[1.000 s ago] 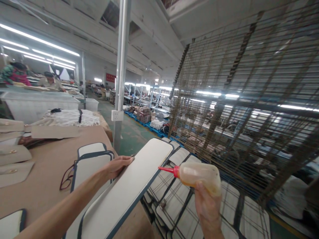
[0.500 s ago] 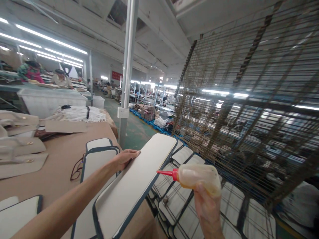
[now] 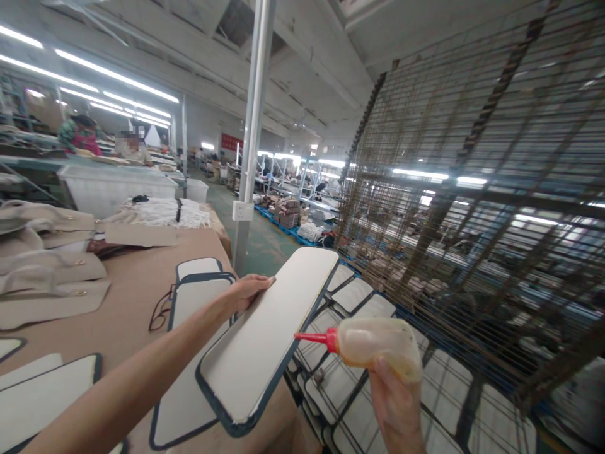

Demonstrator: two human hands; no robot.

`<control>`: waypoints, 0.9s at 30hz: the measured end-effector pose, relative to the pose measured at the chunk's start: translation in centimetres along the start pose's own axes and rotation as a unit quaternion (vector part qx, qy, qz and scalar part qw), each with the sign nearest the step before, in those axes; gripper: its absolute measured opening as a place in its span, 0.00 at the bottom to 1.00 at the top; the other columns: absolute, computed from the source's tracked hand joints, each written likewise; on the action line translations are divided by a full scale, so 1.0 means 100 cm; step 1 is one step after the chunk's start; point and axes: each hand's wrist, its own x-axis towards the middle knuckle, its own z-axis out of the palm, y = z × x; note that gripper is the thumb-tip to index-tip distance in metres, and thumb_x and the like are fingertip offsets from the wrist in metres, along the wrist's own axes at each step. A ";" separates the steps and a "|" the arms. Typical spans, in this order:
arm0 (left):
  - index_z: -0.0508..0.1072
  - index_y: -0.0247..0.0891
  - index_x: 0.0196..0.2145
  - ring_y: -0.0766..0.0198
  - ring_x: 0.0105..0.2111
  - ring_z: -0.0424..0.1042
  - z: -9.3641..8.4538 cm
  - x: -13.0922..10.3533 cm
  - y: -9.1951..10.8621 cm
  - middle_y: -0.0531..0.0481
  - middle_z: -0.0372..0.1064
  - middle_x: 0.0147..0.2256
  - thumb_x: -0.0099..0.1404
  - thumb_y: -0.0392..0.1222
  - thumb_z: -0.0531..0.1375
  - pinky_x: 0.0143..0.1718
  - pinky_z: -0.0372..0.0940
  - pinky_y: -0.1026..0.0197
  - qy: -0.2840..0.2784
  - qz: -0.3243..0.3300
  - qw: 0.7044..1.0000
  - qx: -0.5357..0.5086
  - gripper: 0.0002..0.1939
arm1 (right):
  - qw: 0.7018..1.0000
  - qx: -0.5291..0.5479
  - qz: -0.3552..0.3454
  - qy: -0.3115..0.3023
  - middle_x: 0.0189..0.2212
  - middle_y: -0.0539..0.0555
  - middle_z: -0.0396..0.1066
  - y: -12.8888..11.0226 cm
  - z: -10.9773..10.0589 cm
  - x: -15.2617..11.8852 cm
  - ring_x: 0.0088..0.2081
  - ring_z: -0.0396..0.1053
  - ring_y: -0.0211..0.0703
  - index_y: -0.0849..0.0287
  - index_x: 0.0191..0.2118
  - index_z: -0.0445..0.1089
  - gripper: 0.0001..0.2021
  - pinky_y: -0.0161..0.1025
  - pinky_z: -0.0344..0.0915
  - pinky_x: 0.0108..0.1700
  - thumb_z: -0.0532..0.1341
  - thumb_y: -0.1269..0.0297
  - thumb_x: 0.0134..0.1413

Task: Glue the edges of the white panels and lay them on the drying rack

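One tall wire rack (image 3: 435, 221), right side. Brown-covered table (image 3: 142, 277), left, dark-edged white panels (image 3: 201, 321) on it. Held panel (image 3: 271, 328), same type, tilted; left hand (image 3: 250, 290) fingers closed on its left side. Squeeze bottle (image 3: 378, 340), near horizontal, right hand (image 3: 396, 386) wrapped around, most fingers hidden. Eyeglasses (image 3: 161, 313) on table. Red nozzle (image 3: 312, 338) tip at held panel's right edge, contact unclear.

Head-worn view, facing forward and down — bottle (image 3: 378, 340) near
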 end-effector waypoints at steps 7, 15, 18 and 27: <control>0.74 0.32 0.22 0.60 0.19 0.72 0.002 0.001 0.008 0.46 0.74 0.18 0.49 0.41 0.70 0.23 0.68 0.61 0.024 -0.008 1.000 -0.005 0.11 | 0.999 0.023 0.022 -0.019 0.38 0.55 0.75 -0.002 0.006 -0.010 0.36 0.73 0.47 0.56 0.54 0.65 0.35 0.40 0.70 0.40 0.72 0.61 0.34; 0.74 0.33 0.21 0.59 0.19 0.72 0.002 0.003 0.019 0.46 0.74 0.18 0.46 0.42 0.71 0.24 0.67 0.60 0.045 -0.014 0.999 0.003 0.12 | 0.997 0.038 0.044 -0.057 0.35 0.53 0.76 0.003 0.004 -0.022 0.35 0.74 0.47 0.54 0.52 0.66 0.33 0.38 0.72 0.37 0.72 0.61 0.35; 0.74 0.33 0.22 0.59 0.19 0.72 0.003 0.003 0.023 0.46 0.74 0.18 0.46 0.43 0.72 0.23 0.67 0.61 0.053 -0.017 0.998 0.005 0.13 | 0.996 0.038 0.052 -0.061 0.34 0.52 0.76 0.004 0.003 -0.028 0.32 0.74 0.45 0.54 0.51 0.68 0.32 0.38 0.72 0.37 0.73 0.62 0.33; 0.72 0.33 0.21 0.59 0.19 0.72 -0.001 0.009 0.028 0.47 0.73 0.17 0.46 0.42 0.71 0.23 0.68 0.61 0.079 -0.015 0.997 -0.003 0.12 | 0.994 0.041 0.078 -0.071 0.32 0.54 0.77 0.012 0.003 -0.038 0.32 0.75 0.49 0.56 0.52 0.68 0.33 0.42 0.73 0.37 0.73 0.62 0.34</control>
